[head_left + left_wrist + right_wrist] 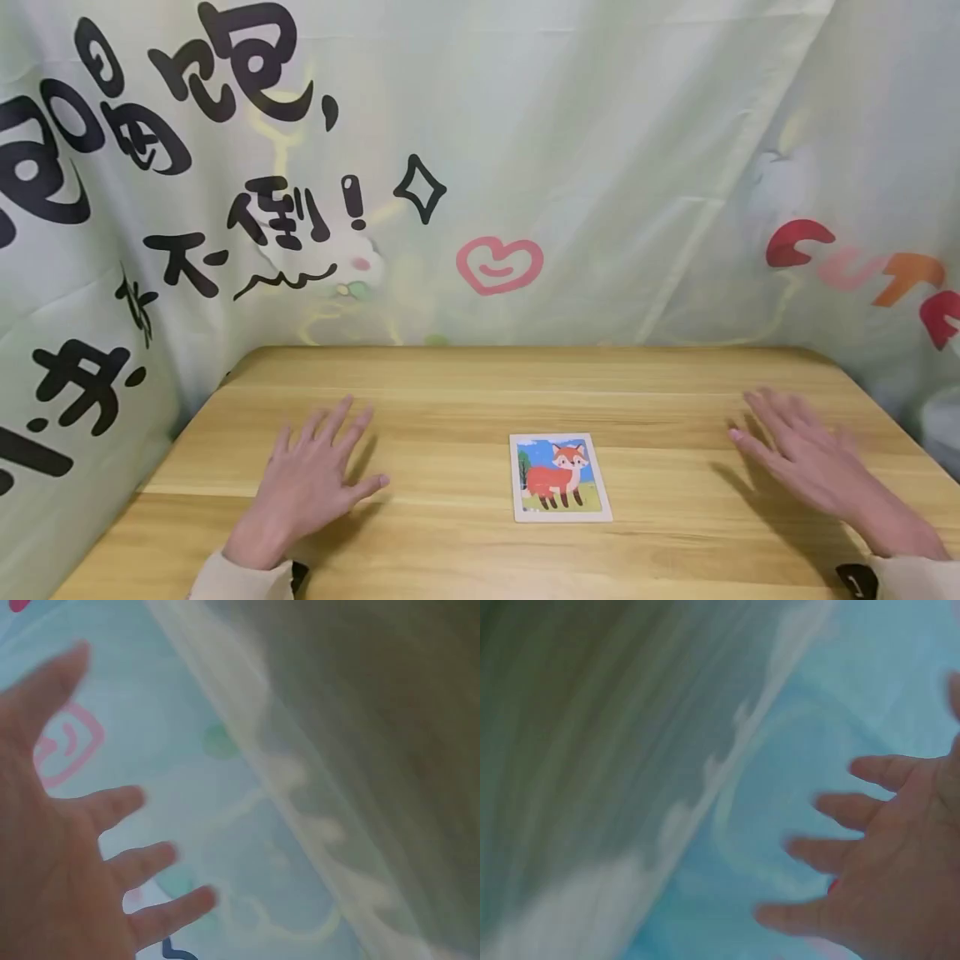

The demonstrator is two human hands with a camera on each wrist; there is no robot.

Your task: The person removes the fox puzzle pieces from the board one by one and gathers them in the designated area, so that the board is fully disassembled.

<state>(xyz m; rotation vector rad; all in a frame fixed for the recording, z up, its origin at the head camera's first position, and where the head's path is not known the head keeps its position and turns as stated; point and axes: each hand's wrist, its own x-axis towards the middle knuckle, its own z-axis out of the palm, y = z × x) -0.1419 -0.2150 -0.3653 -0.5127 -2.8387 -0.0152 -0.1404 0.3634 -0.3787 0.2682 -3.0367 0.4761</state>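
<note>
Both hands are spread flat and hold nothing: the left hand (pixel 311 483) lies palm down on the table (pixel 465 392), the right hand (pixel 813 467) low over it, well apart. Between them lies a fox picture card (pixel 559 477), flat and untouched. Being thin and flush with the wood, it would likely slide rather than lift under a fingertip.
</note>
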